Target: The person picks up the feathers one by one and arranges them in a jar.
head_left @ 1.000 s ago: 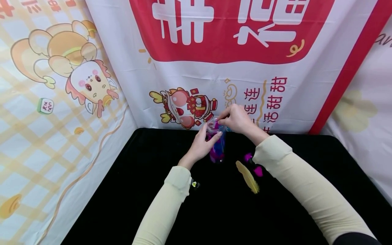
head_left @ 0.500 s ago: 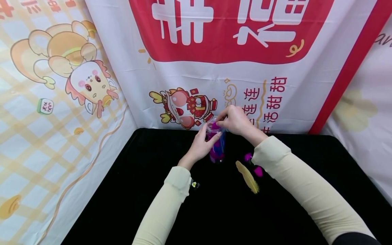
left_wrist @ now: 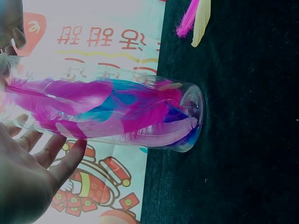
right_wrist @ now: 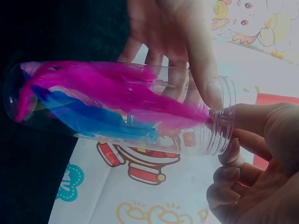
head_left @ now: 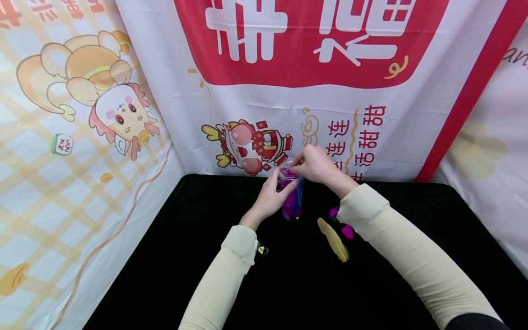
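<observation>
A clear jar (head_left: 294, 211) stands upright near the table's back edge, with its mouth uncovered. Magenta feathers (right_wrist: 112, 88) and blue feathers (right_wrist: 84, 112) lie lengthwise inside it; a pale pink feather (left_wrist: 163, 133) shows near the bottom. My left hand (head_left: 269, 199) grips the jar's upper part, thumb on the near side and fingers around the far side. At the mouth, my right hand (head_left: 315, 165) pinches the top end of a magenta feather, fingertips (right_wrist: 229, 114) dipping inside the rim. Most of that feather hangs within the jar.
On the black table (head_left: 198, 256), a yellow feather (head_left: 333, 240) lies right of the jar, with a magenta feather (head_left: 347, 231) beside it, partly hidden by the right sleeve (head_left: 367, 201). Printed cloth (head_left: 173, 114) hangs close behind the jar.
My right hand has lowered slightly at the mouth, and the magenta feather has slid deeper into the jar. My left hand keeps its grip in the same place.
</observation>
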Tool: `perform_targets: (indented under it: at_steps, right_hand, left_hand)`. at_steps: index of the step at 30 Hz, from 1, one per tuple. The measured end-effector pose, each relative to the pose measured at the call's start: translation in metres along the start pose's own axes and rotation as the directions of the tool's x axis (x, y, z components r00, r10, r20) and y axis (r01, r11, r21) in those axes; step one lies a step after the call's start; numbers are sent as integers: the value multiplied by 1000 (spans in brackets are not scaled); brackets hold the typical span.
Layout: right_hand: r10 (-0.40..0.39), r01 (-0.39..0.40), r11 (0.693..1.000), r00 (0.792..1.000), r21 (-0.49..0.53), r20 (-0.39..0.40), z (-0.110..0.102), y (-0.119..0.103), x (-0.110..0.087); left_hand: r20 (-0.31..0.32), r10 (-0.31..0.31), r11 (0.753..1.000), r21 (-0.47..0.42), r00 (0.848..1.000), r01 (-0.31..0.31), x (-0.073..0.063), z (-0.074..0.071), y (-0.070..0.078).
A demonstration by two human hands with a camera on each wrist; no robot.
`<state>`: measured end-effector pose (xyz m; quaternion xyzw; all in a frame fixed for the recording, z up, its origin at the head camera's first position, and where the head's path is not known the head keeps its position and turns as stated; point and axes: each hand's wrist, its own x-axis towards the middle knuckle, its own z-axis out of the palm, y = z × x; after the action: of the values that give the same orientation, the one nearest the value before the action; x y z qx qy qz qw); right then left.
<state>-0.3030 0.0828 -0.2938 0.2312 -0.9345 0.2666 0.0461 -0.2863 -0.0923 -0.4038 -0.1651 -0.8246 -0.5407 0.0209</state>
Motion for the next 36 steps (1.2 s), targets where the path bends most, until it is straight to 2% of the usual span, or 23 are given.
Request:
perform_targets:
  at_steps: [13,24,36]
  right_hand:
    - [-25,25,999,1000,36,12,-4,7,-3]
    - [-101,100,992,995,83,12,-16,8,-13]
    - [-109,100,987,992,125,66,-26,15,-24]
  left_hand:
    - [-11,1,1000,16,1000,-1,0,2,-1]
    - [-17,-3,1000,26,1000,3,1,2,1]
    - [-36,11,999,46,999,-9,1,3,1]
